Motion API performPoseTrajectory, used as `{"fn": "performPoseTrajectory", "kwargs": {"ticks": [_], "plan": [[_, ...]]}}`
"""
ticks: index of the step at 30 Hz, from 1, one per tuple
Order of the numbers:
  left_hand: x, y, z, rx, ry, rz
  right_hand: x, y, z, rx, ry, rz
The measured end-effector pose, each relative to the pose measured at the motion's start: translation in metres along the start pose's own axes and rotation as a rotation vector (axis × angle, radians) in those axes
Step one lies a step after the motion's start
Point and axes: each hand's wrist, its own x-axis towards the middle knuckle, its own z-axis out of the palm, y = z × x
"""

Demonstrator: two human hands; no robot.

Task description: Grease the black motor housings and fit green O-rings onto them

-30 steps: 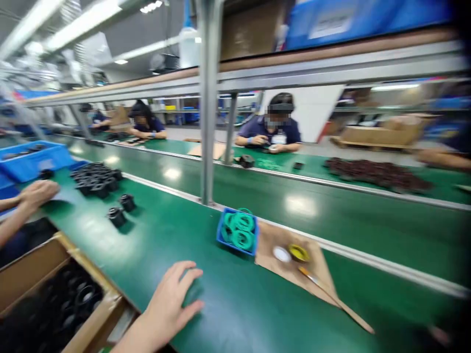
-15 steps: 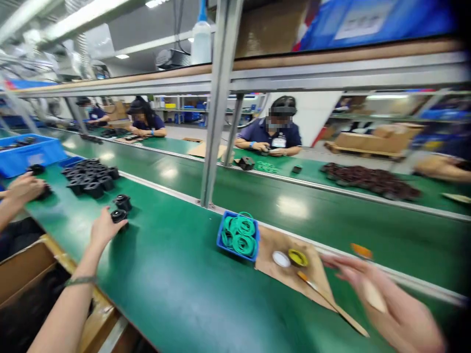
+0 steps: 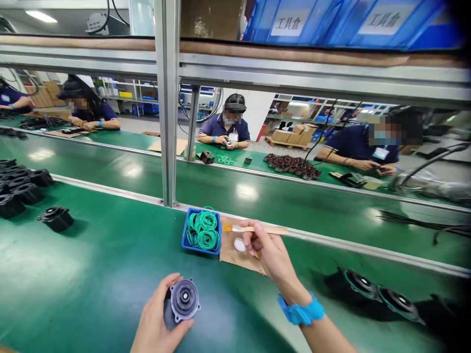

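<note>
My left hand (image 3: 156,311) is closed round a black motor housing (image 3: 185,300), its round face with a pale centre pin turned up, over the near part of the green bench. In my right hand (image 3: 270,255) a paintbrush (image 3: 237,228) is pinched by its wooden handle, orange bristles pointing left. Below those bristles are a brown cardboard sheet (image 3: 235,257) and a white lid (image 3: 239,244); my hand hides most of what else lies there. Just left of the brush stands a small blue bin (image 3: 200,251) of green rubber rings (image 3: 206,228).
One more black housing (image 3: 57,218) stands on the left, near a cluster of others (image 3: 22,186). Housings with green rings (image 3: 362,284) sit at right. A metal post (image 3: 167,122) rises from the bench's back edge. Co-workers (image 3: 228,127) sit across the belt.
My left hand has brought a housing from the left part of the bench to the near middle. My right hand has moved left with the brush, over the cardboard. The view has turned right.
</note>
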Motion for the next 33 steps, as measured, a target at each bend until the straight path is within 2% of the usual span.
{"fn": "performPoseTrajectory", "kwargs": {"ticks": [6, 11, 14, 19, 24, 28, 33], "plan": [[-0.012, -0.008, 0.022, -0.093, 0.062, 0.000, -0.001, 0.017, -0.051, -0.494, 0.201, 0.002], [-0.017, -0.009, 0.022, -0.066, 0.088, 0.002, 0.007, 0.044, -0.075, -0.674, 0.304, 0.046], [-0.017, -0.008, 0.020, -0.043, 0.101, 0.002, 0.011, 0.054, -0.084, -0.740, 0.317, 0.059], [-0.017, -0.004, 0.018, -0.012, 0.100, -0.011, 0.013, 0.062, -0.089, -0.804, 0.286, 0.044], [-0.017, -0.004, 0.015, 0.046, 0.075, 0.010, 0.011, 0.061, -0.095, -0.839, 0.235, -0.047], [-0.015, -0.008, 0.009, 0.135, 0.023, 0.087, 0.007, 0.056, -0.099, -0.854, 0.106, -0.145], [-0.013, -0.007, 0.008, 0.172, 0.024, 0.123, -0.004, 0.052, -0.102, -0.844, -0.072, -0.223]]}}
